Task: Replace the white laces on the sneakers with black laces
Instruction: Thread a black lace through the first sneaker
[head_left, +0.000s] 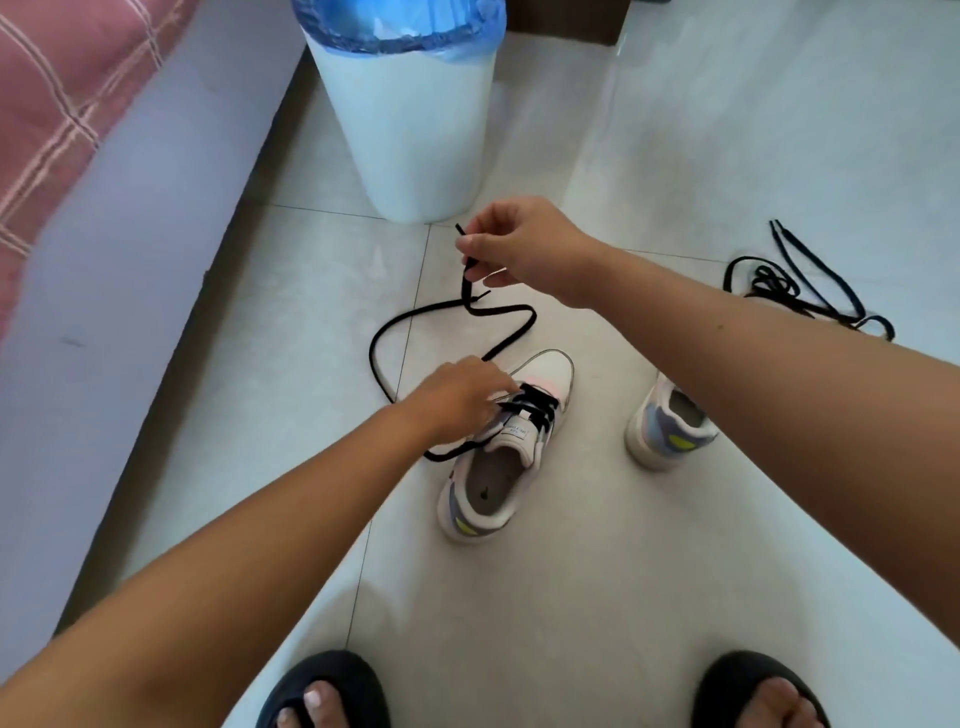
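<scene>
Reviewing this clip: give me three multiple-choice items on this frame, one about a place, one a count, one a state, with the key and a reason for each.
1. Where does the spare black lace lie?
A. inside the bin
B. on the floor to the right, beyond the second sneaker
C. on the bed

2. How many sneakers are on the floor?
A. one
B. two
C. three

3. What is the right hand doing?
A. pinching the black lace end above the floor
B. resting flat on the tiles
C. gripping the bin rim

Key:
1 B: the tangled lace lies on the tiles past the second sneaker.
2 B: the near sneaker, under the left hand, and the one to the right.
3 A: thumb and fingers close on the black lace, whose tip sticks up above them.
</scene>
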